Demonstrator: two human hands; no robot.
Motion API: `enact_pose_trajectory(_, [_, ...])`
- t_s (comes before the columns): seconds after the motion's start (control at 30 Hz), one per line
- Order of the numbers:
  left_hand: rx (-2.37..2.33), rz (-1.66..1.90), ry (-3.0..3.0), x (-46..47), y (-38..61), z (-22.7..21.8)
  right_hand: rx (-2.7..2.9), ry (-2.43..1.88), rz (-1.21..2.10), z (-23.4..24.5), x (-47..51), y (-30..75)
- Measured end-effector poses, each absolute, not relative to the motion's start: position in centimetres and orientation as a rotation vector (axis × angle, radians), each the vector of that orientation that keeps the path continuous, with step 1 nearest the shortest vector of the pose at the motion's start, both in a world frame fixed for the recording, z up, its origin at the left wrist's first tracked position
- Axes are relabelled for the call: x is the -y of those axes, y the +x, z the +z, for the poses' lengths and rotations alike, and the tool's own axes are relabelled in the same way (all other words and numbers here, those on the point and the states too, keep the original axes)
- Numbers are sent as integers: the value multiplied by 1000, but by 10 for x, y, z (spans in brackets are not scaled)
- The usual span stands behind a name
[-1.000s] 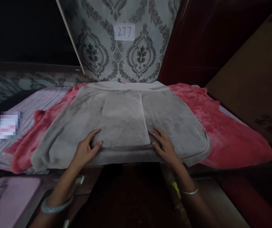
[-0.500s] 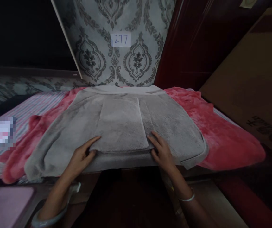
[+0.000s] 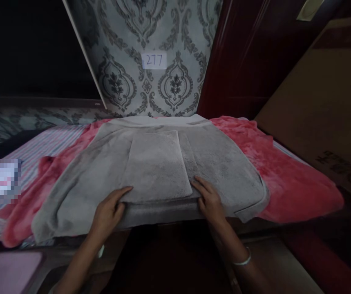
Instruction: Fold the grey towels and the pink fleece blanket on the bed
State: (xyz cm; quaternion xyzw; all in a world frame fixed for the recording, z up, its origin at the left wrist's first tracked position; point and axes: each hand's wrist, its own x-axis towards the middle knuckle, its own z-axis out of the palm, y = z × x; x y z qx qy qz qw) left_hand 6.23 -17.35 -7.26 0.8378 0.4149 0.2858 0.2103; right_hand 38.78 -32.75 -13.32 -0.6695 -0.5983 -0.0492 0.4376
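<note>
A grey plush cloth (image 3: pixel 224 163) lies spread out in front of me. On its middle sits a smaller rectangular folded piece (image 3: pixel 157 167) of the same grey plush, with straight sides. My left hand (image 3: pixel 109 210) rests at the near left corner of this piece, index finger stretched out and thumb apart from it. At the near right corner is my right hand (image 3: pixel 210 200), its fingers spread on the fabric and the thumb by the near edge. Both hands touch the plush and look open. Some fingertips are hidden.
Beneath the grey cloth lies a pink-red plush blanket (image 3: pixel 300 188) on a striped sheet (image 3: pixel 40 143). A large cardboard box (image 3: pixel 322 102) stands right, a dark screen (image 3: pixel 34 49) left. A paper marked 277 (image 3: pixel 154 60) hangs on the patterned wall. A pink object (image 3: pixel 12 271) is at lower left.
The view has tilted slightly upward, so the scene sits a little lower. Both hands stay at the near corners of the folded piece, which looks unchanged.
</note>
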Motion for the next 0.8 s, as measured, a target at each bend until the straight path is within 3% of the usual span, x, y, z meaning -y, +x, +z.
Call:
enact_pose_trajectory(0.2, [-1128,709,1772,154,55,-47,1379,-1527,260,-115,333,417])
enact_pose_trajectory(0.33, [-1226,734,1680,121,76,-40,1091,-1682,481,-95,310,436])
enact_pose_trajectory(0.6, [-1479,593,2166,52,148,-16,1112,-2228,297,-42,215,436])
enact_pose_trajectory(0.8, [-1700,544,2218,34,174,-25,1027,-2349,247,-44,178,432])
